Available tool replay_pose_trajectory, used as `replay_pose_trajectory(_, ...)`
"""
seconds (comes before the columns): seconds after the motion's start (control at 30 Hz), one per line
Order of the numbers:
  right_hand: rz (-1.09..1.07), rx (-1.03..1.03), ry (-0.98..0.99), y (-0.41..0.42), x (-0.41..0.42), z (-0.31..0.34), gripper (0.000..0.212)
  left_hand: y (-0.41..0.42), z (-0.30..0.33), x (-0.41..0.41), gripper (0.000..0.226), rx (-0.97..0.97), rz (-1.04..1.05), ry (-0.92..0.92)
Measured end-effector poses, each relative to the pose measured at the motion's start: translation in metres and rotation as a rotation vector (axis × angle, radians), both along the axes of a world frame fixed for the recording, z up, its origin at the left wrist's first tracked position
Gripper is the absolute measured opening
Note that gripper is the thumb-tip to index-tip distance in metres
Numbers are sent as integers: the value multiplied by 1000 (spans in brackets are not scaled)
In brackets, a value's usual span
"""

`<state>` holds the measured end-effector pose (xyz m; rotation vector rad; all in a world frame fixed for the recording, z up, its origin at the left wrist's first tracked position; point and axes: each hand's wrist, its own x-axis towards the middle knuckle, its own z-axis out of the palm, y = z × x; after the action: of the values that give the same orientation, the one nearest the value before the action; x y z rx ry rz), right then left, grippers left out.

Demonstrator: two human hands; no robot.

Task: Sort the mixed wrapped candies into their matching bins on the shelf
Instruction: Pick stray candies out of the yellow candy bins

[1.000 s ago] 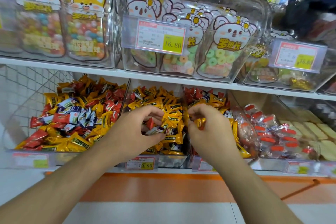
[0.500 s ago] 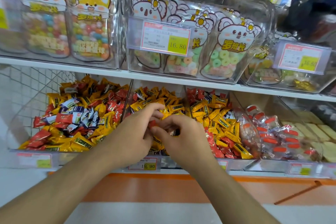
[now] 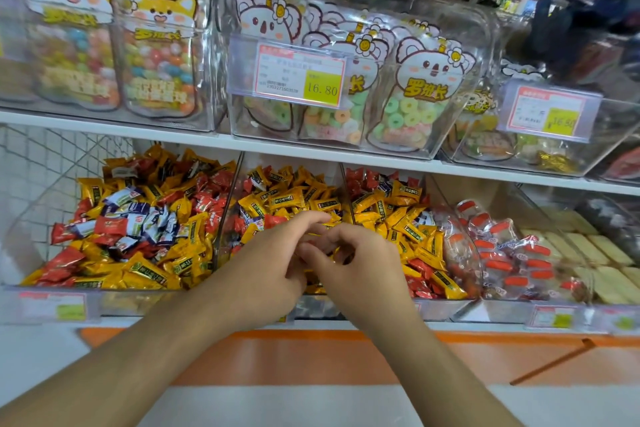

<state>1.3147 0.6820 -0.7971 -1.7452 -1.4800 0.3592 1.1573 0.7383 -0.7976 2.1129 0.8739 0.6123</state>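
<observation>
**Both hands meet over the middle bin**

The landmark here is the middle bin [image 3: 287, 204] on the lower shelf, which holds mostly yellow candies [image 3: 287, 199] with a few red candies [image 3: 273, 220] among them. The left hand [image 3: 273, 263] and the right hand [image 3: 360, 267] are both over the front half of this bin, touching each other at the fingertips. The fingers of both hands are curled inward. Something yellow shows between them, so they probably pinch a wrapper, but which hand has it I cannot tell.

To do this step well, I think the person should take out only the pieces that do not match, one colour at a time, and lift them straight up so that the heap does not slide over the front edge. The red and the blue-and-white pieces seem to be the strangers in this bin.

The bin to the left of the middle bin [image 3: 138, 229] is a mix of red, yellow and blue-and-white candies. The bin to the right of it [image 3: 398, 218] is also mixed yellow and red.

Both forearms come up from below and meet in front of the middle bin, with the wrists nearly straight.
</observation>
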Motion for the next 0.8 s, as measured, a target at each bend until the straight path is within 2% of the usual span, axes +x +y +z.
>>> replay_pose_trajectory(0.1,-36,25,-94,3,-3,-7,11,-3,-1,4,78,2,-15,-6)
replay_pose_trajectory(0.23,-36,-14,-39,0,11,-5,14,1,-3,-2,77,-21,11,-36)
replay_pose_trajectory(0.37,-143,-18,-10,-10,39,8,18,7,-2,-10,67,35,66,-31)
replay_pose_trajectory(0.5,-342,-53,-262,-20,75,14,9,10,-4,-14,55,73,113,-4)
replay_pose_trajectory(0.57,-381,-80,-347,-19,77,13,17,10,-5,-19,49,83,121,4)
replay_pose_trajectory(0.63,-356,-52,-363,-14,67,13,18,10,-3,-27,45,96,135,-2)
replay_pose_trajectory(0.8,-193,3,-360,1,20,15,1,17,3,-65,35,102,266,-52)
